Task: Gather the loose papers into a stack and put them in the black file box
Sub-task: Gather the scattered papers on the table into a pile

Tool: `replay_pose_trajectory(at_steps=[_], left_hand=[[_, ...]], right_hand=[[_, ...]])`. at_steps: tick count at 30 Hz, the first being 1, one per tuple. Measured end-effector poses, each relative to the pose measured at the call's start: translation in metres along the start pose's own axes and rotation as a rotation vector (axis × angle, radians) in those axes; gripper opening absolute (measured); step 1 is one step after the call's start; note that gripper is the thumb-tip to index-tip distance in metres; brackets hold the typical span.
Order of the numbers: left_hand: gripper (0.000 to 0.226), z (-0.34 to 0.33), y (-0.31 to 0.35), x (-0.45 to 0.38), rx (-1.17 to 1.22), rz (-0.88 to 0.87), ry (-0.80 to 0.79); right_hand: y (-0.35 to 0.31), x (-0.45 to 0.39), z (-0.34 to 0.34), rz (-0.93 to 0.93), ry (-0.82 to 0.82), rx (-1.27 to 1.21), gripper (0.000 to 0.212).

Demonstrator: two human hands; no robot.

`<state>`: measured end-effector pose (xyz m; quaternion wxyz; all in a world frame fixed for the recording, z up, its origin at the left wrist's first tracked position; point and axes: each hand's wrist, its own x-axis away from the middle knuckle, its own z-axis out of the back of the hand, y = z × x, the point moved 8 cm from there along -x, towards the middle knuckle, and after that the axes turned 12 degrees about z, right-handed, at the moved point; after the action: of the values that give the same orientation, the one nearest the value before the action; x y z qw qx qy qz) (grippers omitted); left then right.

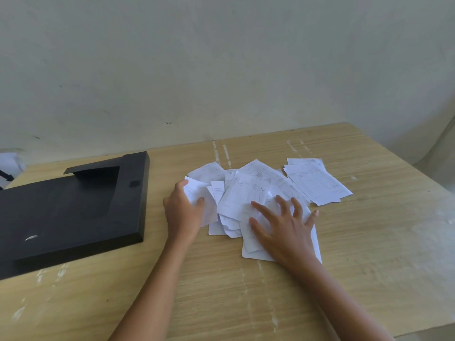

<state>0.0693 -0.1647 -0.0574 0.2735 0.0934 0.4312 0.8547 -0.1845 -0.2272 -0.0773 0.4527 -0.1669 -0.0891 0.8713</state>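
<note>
A person's two bare hands work over a scatter of loose papers (248, 193) on a pale wood-grain surface (369, 242) set against a plain, scuffed wall (221, 57). The left hand (182, 212) curls around the left edge of the pile, thumb on top of a sheet and fingers tucked behind it, apparently pinching that one sheet, though the grip is partly hidden by the paper itself. The right hand (285, 230) lies flat and wide open, fingers splayed, pressing down on the near right part of the heap without gripping anything. The white sheets, printed with faint forms, overlap at odd angles; a smaller cluster (317, 183) fans out at the far right, touching the main pile only at its edge. The black file box (71, 207) lies flat on the left side of the surface, well clear of the papers, with nothing inside its visible opening. Streaks of whitish residue (222, 153) mark the surface beyond the pile and again nearer the onlooker.
</note>
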Motion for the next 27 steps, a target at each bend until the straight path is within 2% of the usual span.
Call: replay_pose_trajectory(at_steps=[4, 9, 14, 16, 21, 22, 25, 27], left_hand=[[0.055, 0.008, 0.006, 0.001, 0.010, -0.082, 0.101], [0.056, 0.020, 0.007, -0.004, 0.050, -0.116, 0.110], [0.058, -0.002, 0.006, -0.014, 0.204, -0.035, -0.157], [0.062, -0.014, 0.008, -0.012, 0.176, -0.038, -0.224], [0.054, -0.048, 0.021, 0.006, 0.131, -0.045, -0.371], [0.055, -0.046, 0.022, 0.007, 0.126, -0.067, -0.342], [0.058, -0.027, 0.022, 0.004, 0.001, -0.146, -0.115], [0.063, -0.031, 0.018, 0.001, -0.186, -0.122, -0.094]], right_hand=[[0.002, -0.001, -0.004, 0.002, -0.014, 0.030, 0.053], [0.002, -0.002, -0.005, 0.005, -0.030, 0.017, 0.052], [0.001, -0.002, -0.005, 0.007, -0.033, 0.004, 0.053], [0.001, -0.003, -0.004, 0.008, -0.040, -0.001, 0.054], [-0.002, 0.000, -0.001, 0.024, -0.046, -0.065, 0.060], [-0.002, 0.000, 0.000, 0.023, -0.025, -0.107, 0.061], [0.004, 0.000, 0.009, -0.034, 0.087, -0.224, 0.057], [0.008, 0.000, 0.010, -0.072, 0.099, -0.245, 0.057]])
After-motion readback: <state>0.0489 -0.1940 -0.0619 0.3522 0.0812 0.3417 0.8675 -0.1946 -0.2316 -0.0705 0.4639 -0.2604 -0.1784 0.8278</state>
